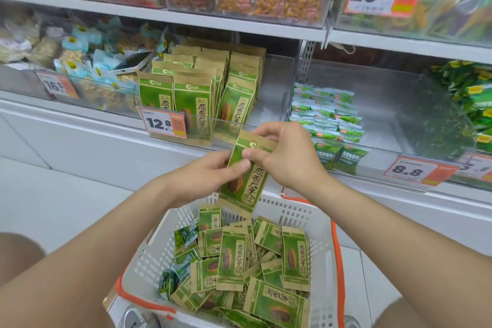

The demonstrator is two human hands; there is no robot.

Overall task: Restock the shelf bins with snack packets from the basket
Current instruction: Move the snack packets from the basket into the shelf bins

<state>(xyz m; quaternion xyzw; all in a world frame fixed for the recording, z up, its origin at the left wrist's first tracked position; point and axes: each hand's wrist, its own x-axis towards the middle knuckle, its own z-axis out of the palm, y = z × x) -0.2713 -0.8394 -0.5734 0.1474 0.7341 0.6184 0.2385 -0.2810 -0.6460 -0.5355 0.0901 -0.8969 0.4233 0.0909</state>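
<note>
Presently a sunflower-seed packet (246, 170) is being pinched near its top by both the left hand (203, 176) and the right hand (290, 157). It is being held upright over the basket's (319, 234) far rim. The matching bin (274, 88) is being faced just beyond, slightly left.

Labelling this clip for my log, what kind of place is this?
Most likely a grocery shop aisle: clear shelf bins of snacks, orange price tags on them, and a basket of packets.

Bright, even store light casts soft shadows. Focus is sharp around the fingers (241, 168); the shelf bins (306, 20) far above them blur, and frame edges bow.
</note>
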